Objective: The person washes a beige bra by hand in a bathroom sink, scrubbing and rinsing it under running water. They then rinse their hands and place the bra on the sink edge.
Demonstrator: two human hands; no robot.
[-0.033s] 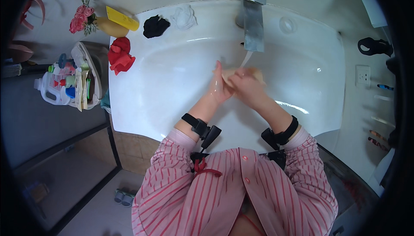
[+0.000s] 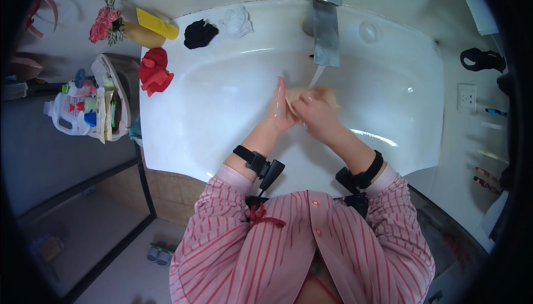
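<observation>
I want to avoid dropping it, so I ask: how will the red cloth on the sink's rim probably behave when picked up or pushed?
The red cloth is probably floppy, since it lies crumpled in folds. Pushed outward, it might fall, because it lies at the left edge of the sink.

Two wet bare hands are working over a white basin point(image 2: 222, 109): the right hand point(image 2: 316, 112) is curling its fingers onto a pale beige cloth point(image 2: 328, 97), while the left hand point(image 2: 282, 114) is touching the cloth, its thumb pointing away from the body. Above them a metal faucet point(image 2: 326, 32) is running water. Red point(image 2: 155, 73), black point(image 2: 200, 34) and white point(image 2: 237, 22) cloths are lying along the basin's rim.
</observation>
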